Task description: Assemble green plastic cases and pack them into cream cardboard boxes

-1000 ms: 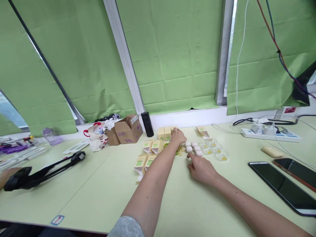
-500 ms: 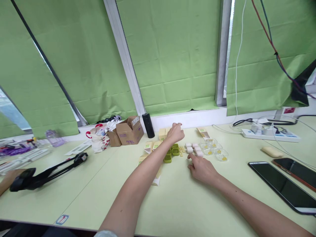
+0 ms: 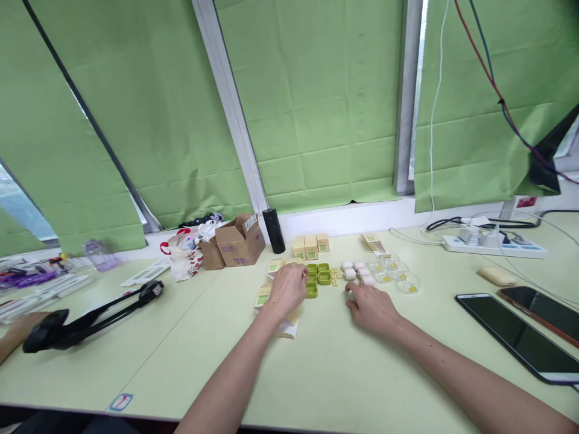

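My left hand (image 3: 287, 289) lies over a pile of small cream boxes with green labels (image 3: 263, 297). Its fingers curl down beside several green trays (image 3: 318, 277), and what they grip is hidden. My right hand (image 3: 370, 304) rests on the table with its fingers loosely spread and nothing in them. Its fingertips are just short of a cluster of small white cases (image 3: 357, 272). Three upright cream boxes (image 3: 310, 246) stand in a row at the back. Clear lids with yellow dots (image 3: 393, 274) lie to the right of the white cases.
A black cylinder (image 3: 274, 231), brown cardboard boxes (image 3: 239, 241) and a bag (image 3: 183, 259) stand at the back left. A black strap tool (image 3: 90, 313) lies at the left by another person's hand (image 3: 13, 328). Two phones (image 3: 520, 334) and a power strip (image 3: 493, 244) are at the right.
My left hand has drawn back from the row of upright boxes at the rear to the cream box pile, uncovering the green trays. The right hand has barely moved.
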Tool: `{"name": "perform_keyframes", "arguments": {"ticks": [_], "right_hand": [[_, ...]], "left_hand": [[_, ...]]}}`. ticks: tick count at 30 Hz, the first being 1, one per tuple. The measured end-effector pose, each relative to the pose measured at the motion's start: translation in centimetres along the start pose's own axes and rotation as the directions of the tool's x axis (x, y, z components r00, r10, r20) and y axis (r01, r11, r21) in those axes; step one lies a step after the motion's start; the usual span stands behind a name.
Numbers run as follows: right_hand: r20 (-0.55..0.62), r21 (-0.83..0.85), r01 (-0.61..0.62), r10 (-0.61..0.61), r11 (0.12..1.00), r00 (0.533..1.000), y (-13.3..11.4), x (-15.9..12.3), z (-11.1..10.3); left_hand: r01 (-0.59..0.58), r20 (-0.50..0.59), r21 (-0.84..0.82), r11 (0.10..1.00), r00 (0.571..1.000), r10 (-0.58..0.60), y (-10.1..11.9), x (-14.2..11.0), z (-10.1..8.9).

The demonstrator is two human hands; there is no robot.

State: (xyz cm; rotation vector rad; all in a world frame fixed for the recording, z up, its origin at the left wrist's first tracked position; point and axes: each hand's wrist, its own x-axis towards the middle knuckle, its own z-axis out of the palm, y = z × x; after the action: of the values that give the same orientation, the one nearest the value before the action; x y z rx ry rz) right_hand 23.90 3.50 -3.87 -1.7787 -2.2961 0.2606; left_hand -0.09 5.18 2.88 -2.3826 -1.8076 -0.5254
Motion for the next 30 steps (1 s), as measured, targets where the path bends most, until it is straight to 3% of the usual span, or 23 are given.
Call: {"name": "perform_keyframes", "arguments": {"ticks": [7, 11, 18, 30], "right_hand": [[-0.013, -0.006, 0.004, -0.005, 1.000, 1.000, -0.1, -0.2, 0.3], [-0.033, 0.006, 0.018, -0.018, 1.000, 0.999, -0.1, -0.2, 0.5], [-0.016, 0.005, 0.015, -0.015, 1.000, 1.000, -0.4, -0.4, 0.0], [-0.087, 0.053, 0.044, -0.040, 0.998, 0.995, -0.7, -0.7, 0.3]], "left_hand": [[-0.070, 0.134, 0.127, 0.989, 0.990, 0.053, 0.0, -1.2, 1.2], [-0.075, 0.156, 0.188, 0.979, 0.987, 0.046, 0.7, -1.7, 1.3], [-0.124, 0.149, 0.277, 0.953, 0.985, 0.085, 1.3, -2.1, 2.0], [-0.145, 0.106, 0.305, 0.941, 0.987, 0.118, 1.5, -2.3, 3.2]]}}
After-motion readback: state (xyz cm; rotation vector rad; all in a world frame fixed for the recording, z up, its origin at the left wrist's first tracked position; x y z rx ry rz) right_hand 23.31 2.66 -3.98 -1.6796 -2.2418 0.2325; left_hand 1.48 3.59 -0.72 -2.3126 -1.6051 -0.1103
